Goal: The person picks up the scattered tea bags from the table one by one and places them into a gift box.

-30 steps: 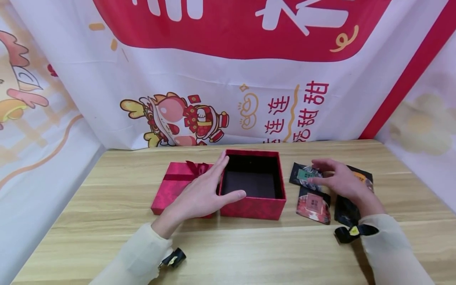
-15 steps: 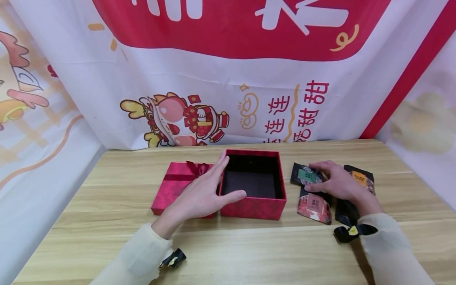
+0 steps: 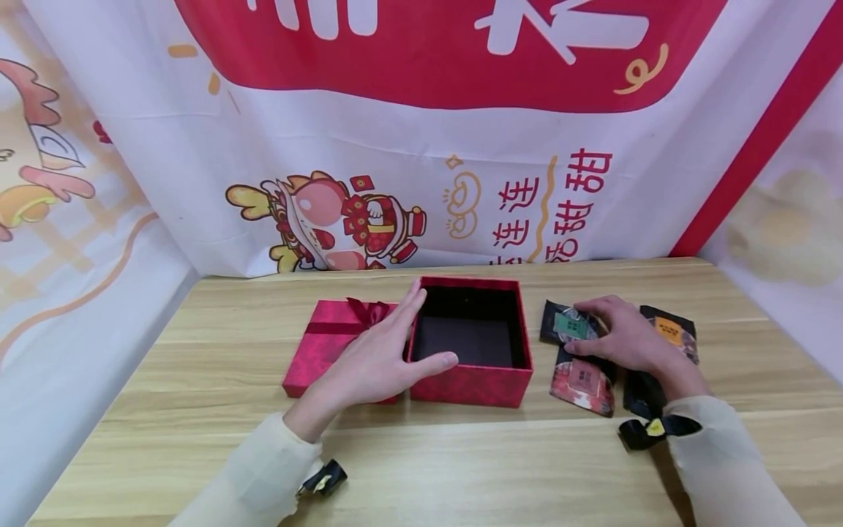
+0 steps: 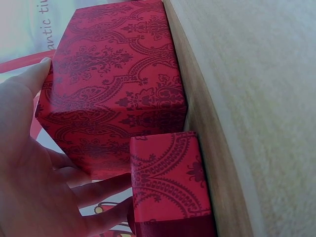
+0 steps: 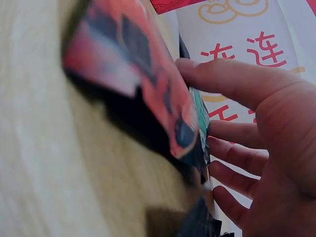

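An open red patterned box [image 3: 469,384] with a black inside stands mid-table. Just left of it lies its red lid [image 3: 316,355] with a ribbon bow. My left hand [image 3: 369,362] spans the box's near left corner, fingers extended along its left side; in the left wrist view the thumb [image 4: 37,74] touches the box edge. My right hand [image 3: 622,333] grips a black packet with a green label [image 3: 569,327], thumb on the near edge, fingers at the far edge. A red-labelled packet [image 3: 585,380] lies just below, overlapping it in the right wrist view.
An orange-labelled black packet [image 3: 670,331] lies to the right of my right hand, and another dark packet [image 3: 642,394] is partly hidden under that wrist. A printed cloth [image 3: 454,132] hangs behind the wooden table [image 3: 461,468].
My right hand has shifted slightly toward me and its thumb has come down to the green-labelled packet's near edge. The packets slid very slightly. The left hand stays in place.
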Available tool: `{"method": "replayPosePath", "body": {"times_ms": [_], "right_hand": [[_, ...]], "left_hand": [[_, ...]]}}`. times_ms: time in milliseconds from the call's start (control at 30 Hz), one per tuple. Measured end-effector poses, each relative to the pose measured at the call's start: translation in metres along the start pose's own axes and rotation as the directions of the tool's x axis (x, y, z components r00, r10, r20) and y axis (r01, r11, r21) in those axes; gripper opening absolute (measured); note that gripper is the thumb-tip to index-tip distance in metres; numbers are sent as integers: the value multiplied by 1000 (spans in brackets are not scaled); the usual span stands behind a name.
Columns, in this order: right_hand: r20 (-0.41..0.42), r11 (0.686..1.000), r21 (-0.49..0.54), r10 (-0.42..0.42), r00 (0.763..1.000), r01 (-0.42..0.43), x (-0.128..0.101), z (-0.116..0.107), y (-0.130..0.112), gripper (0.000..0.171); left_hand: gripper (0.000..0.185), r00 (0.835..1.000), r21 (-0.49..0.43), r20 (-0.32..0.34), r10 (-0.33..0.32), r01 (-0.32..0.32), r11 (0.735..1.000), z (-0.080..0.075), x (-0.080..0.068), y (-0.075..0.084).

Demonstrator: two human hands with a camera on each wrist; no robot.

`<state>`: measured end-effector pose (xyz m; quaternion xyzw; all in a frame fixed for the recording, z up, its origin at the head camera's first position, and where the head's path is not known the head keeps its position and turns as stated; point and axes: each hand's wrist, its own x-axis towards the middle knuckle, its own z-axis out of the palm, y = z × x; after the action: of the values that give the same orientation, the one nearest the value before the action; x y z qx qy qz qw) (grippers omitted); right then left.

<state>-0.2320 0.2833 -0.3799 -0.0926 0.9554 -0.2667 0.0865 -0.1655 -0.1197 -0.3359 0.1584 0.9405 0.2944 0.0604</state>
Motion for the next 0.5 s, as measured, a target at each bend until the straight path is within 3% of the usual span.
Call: {"method": "replayPosePath", "body": {"times_ms": [500], "right_hand": [[18, 1000, -14, -25, 1000, 26, -3, 0, 0, 92]], "left_hand": [[111, 1000, 1, 5, -6, 6, 1000, -1, 0, 0]]}}
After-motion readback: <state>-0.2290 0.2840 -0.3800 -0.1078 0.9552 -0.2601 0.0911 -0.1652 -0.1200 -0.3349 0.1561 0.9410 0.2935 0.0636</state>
